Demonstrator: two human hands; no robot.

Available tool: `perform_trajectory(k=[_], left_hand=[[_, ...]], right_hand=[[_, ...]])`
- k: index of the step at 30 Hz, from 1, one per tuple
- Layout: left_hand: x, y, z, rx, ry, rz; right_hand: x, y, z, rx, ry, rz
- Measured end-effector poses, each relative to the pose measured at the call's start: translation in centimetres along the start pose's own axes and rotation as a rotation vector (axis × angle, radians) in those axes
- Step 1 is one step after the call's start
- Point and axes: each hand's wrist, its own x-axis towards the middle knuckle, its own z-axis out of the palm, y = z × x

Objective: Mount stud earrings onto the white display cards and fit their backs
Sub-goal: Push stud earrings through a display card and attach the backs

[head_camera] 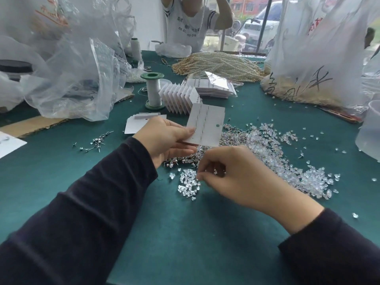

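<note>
Low over the desk (174,233), the left hand (166,138) holds up a display card (207,124) while the right hand (232,175) dips into clear backs (188,184).
Toward the near edge the right hand arches palm-down, wrist raised, fingers curled and their tips bunched at a small heap of the backs; whether they pinch one I cannot tell. Just beyond it the left hand clamps the card's lower left corner, thumb on top and fingers beneath, so the card tilts up above a pile of stud earrings (228,138). More backs spread toward the right edge. Farther off lie blank cards (141,122), then a folded fan of cards (178,97) beside a green spool (153,89), then pearl strands (222,64), with plastic bags (82,68) at both sides and a second person (189,23) at the far edge.
</note>
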Motion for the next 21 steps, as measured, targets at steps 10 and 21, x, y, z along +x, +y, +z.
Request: perform_trajectory(k=[10,21], left_hand=[[-0.2,-0.1,0.4,0.088,0.022,0.019],[-1.1,-0.7,1.8,0.192,-0.092,0.144]], right_hand=[[0.1,0.1,-0.9,0.310,0.280,0.152],[0.6,0.4,-0.1,0.098,0.570,0.082]])
